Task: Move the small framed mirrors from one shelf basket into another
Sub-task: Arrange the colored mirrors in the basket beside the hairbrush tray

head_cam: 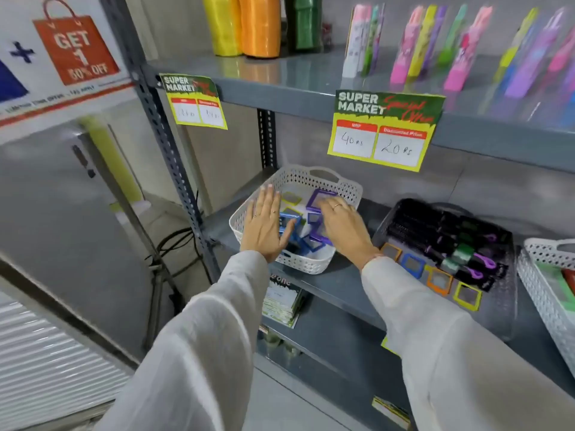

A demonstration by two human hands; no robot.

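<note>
White basket [311, 179]: our left hand [264, 228] lies flat over it, fingers straight, grasping nothing; our right hand [342, 225] rests on a purple mirror [319, 198], grasp we cannot tell.

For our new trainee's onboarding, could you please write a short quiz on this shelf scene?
1. True or false: the left hand and right hand are both over the white basket.
2. How many framed mirrors line the front edge of the black basket?
3. The larger price tag gives a discounted price of: A 20 rs, B 40 rs, C 60 rs.
Key: 1 true; 2 four; 3 A.
</note>
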